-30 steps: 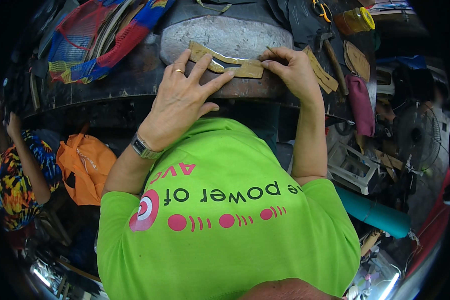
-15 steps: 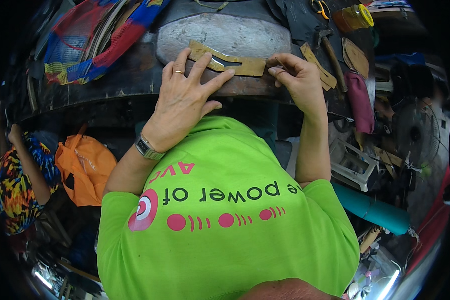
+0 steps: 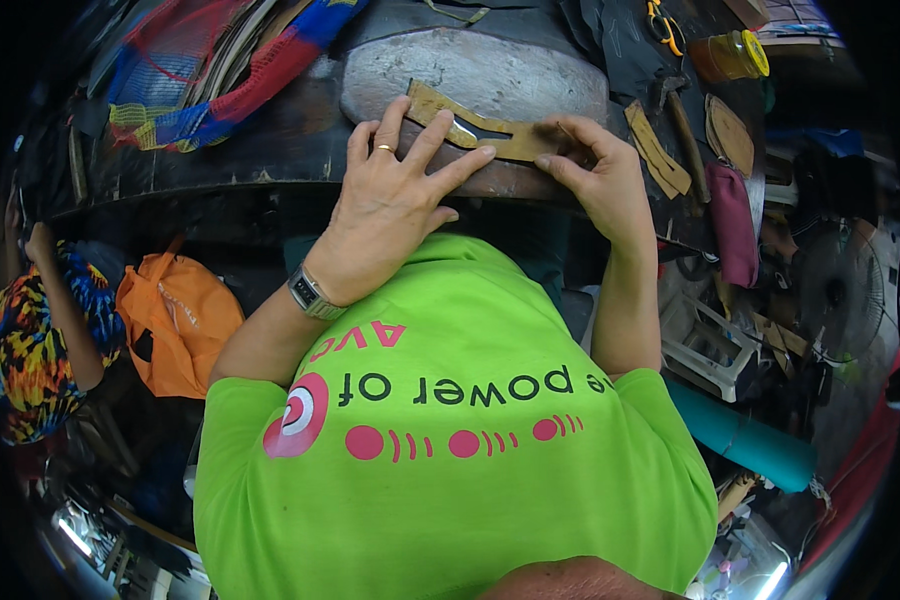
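Observation:
A long tan cut-out piece [image 3: 526, 147], stiff like card or leather, has a narrow slot in its middle. It lies across the near edge of a grey stone slab [image 3: 470, 75]. My left hand [image 3: 395, 195] rests on the piece with its fingers spread, the fingertips on its left part and near edge. At the right end my right hand [image 3: 598, 170] is closed, thumb at the near edge and curled fingers over the top. Those fingers hide the tip of the piece, and I cannot see whether something small is also between them.
On the table right of my hands lie more tan pieces [image 3: 656, 150], a hammer [image 3: 686, 140], a maroon pouch [image 3: 734, 225], orange-handled scissors [image 3: 665, 28] and a yellow-lidded jar [image 3: 725, 57]. A mesh bag [image 3: 270, 90] sits at left. Another person's arm [image 3: 70, 310] shows beyond an orange bag [image 3: 175, 325].
My right hand has moved from just off the right end of the tan piece onto that end. My left hand stays spread on it. The whole view has shifted slightly.

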A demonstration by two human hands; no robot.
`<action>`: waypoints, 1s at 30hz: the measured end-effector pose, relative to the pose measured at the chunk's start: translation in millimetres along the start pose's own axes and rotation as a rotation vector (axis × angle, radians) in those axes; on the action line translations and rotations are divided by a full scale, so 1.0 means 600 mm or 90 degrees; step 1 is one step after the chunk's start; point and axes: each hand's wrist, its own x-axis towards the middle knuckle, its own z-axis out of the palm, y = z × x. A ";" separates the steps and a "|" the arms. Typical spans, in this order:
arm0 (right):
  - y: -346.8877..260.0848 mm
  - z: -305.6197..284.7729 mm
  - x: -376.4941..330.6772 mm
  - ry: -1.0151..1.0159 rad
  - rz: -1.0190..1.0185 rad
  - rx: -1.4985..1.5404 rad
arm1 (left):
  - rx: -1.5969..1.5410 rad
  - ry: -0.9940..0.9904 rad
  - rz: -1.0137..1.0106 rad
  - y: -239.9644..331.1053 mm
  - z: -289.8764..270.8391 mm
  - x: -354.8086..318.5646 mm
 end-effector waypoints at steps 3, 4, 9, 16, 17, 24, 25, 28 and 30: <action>-0.004 0.000 -0.002 0.000 -0.036 -0.099 | 0.014 0.011 -0.021 0.007 0.002 -0.004; -0.004 0.000 -0.001 -0.002 -0.047 -0.091 | 0.000 0.015 -0.022 0.007 0.003 -0.004; -0.002 0.000 0.003 -0.007 -0.086 -0.113 | -0.060 0.034 -0.022 0.000 0.008 0.000; 0.001 -0.002 0.007 -0.014 -0.094 -0.128 | -0.077 0.040 -0.020 -0.001 0.007 0.000; 0.001 -0.003 0.007 -0.017 -0.087 -0.119 | -0.077 0.040 -0.019 -0.002 0.007 0.000; 0.007 -0.004 0.015 -0.034 -0.101 -0.101 | -0.074 0.013 -0.024 -0.003 0.006 -0.003; 0.007 -0.005 0.016 -0.038 -0.101 -0.098 | -0.070 0.013 -0.022 -0.003 0.006 -0.003; 0.007 -0.007 0.018 -0.044 -0.095 -0.094 | -0.062 0.012 -0.020 -0.002 0.006 -0.003; 0.007 -0.007 0.019 -0.046 -0.097 -0.090 | -0.061 0.009 -0.022 0.000 0.007 -0.003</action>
